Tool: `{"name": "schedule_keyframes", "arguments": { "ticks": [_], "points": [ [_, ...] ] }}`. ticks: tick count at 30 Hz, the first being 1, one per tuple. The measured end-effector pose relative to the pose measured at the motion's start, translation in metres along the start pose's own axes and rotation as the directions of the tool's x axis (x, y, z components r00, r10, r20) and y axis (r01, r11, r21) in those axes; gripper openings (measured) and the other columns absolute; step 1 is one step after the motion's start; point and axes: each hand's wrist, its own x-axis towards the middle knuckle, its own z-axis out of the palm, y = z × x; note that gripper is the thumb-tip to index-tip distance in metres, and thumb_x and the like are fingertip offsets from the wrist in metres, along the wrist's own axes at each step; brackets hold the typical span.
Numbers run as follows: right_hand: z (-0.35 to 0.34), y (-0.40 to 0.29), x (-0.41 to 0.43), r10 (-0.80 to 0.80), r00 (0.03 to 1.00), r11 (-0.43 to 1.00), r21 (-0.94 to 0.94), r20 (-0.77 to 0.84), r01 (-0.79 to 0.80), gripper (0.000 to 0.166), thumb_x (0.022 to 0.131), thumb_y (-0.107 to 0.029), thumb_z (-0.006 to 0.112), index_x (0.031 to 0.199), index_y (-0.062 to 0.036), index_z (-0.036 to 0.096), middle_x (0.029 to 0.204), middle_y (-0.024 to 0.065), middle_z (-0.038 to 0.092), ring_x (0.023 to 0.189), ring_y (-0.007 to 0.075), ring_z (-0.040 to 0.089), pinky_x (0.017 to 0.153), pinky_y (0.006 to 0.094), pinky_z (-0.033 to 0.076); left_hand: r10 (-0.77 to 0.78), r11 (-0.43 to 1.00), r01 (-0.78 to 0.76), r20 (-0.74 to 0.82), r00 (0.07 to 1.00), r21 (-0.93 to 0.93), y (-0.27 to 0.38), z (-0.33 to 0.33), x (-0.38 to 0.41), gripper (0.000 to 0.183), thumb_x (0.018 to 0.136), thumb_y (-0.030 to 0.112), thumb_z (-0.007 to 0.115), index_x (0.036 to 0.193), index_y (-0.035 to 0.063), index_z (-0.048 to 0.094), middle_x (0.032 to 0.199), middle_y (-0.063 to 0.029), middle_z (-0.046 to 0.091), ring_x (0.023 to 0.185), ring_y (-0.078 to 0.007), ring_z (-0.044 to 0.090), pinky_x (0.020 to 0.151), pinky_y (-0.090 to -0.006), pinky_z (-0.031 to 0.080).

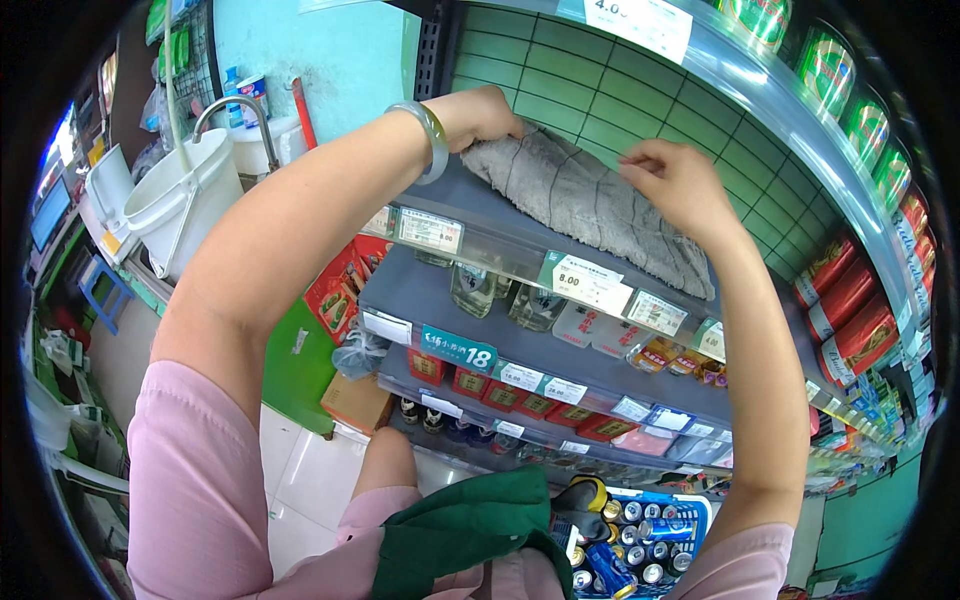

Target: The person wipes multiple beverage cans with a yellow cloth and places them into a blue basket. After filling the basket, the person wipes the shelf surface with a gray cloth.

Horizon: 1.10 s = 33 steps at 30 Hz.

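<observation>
A grey cleaning cloth (577,195) with darker stripes lies stretched across a dark metal shelf (450,184) in front of a wire-grid back panel. My left hand (484,120), below a jade bangle (426,142), grips the cloth's left end. Over the cloth's right part hovers my right hand (667,176), thumb and fingertips drawn together; whether it pinches any cloth is unclear. Price tags (589,281) line the shelf's front edge below the cloth.
Red beer cans (855,322) stand at the shelf's right end, green cans (829,75) above. Lower shelves hold glass bottles (472,289) and red boxes (472,382). A blue basket of cans (701,517) sits at my lower right. Left are a white bucket (176,202) and a curved faucet (236,101).
</observation>
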Motion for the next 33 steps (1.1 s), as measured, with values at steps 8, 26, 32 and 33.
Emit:
{"name": "schedule_keyframes", "arguments": {
  "ticks": [8,26,32,33],
  "points": [
    [0.032,-0.013,0.022,-0.246,0.931,0.969,-0.102,-0.27,0.227,0.043,0.077,-0.025,0.065,0.114,-0.0053,0.056,0.087,0.0113,0.065,0.072,0.0214,0.06,0.064,0.0314,0.048,0.231,0.92,-0.202,0.048,0.972,-0.336,0.021,0.004,-0.013,0.027,0.073,0.007,0.066,0.099,0.0021,0.057,0.086,-0.0104,0.062,0.073,-0.0153,0.06,0.062,-0.0261,0.049],
    [0.037,-0.02,0.011,-0.401,0.861,0.908,-0.261,-0.314,0.327,0.019,0.078,-0.008,0.054,0.095,-0.0071,0.062,0.097,0.0085,0.061,0.092,0.0292,0.057,0.076,0.0389,0.048,0.211,0.818,0.009,0.314,0.926,-0.575,-0.005,-0.005,-0.023,0.04,0.086,0.027,0.057,0.114,-0.0015,0.051,0.107,-0.0125,0.057,0.094,-0.0172,0.058,0.083,-0.0288,0.047],
    [0.032,-0.013,0.0,-0.471,0.831,0.872,-0.303,-0.296,0.386,0.02,0.074,-0.003,0.056,0.093,-0.0063,0.062,0.094,0.0075,0.061,0.091,0.0276,0.057,0.075,0.038,0.048,0.221,0.748,-0.038,0.196,0.955,-0.662,0.0,-0.001,-0.02,0.028,0.081,0.012,0.061,0.107,0.0007,0.061,0.11,-0.0092,0.057,0.101,-0.0169,0.054,0.091,-0.0289,0.042],
    [0.03,-0.013,-0.002,-0.484,0.823,0.865,-0.304,-0.297,0.398,0.02,0.073,-0.003,0.057,0.092,-0.0061,0.062,0.093,0.0073,0.061,0.091,0.0272,0.057,0.075,0.0377,0.048,0.159,0.749,-0.024,0.145,0.977,-0.662,0.003,-0.002,-0.023,0.026,0.081,0.011,0.06,0.105,0.0003,0.061,0.11,-0.0091,0.057,0.101,-0.0171,0.054,0.091,-0.0292,0.042]
  ]
}}
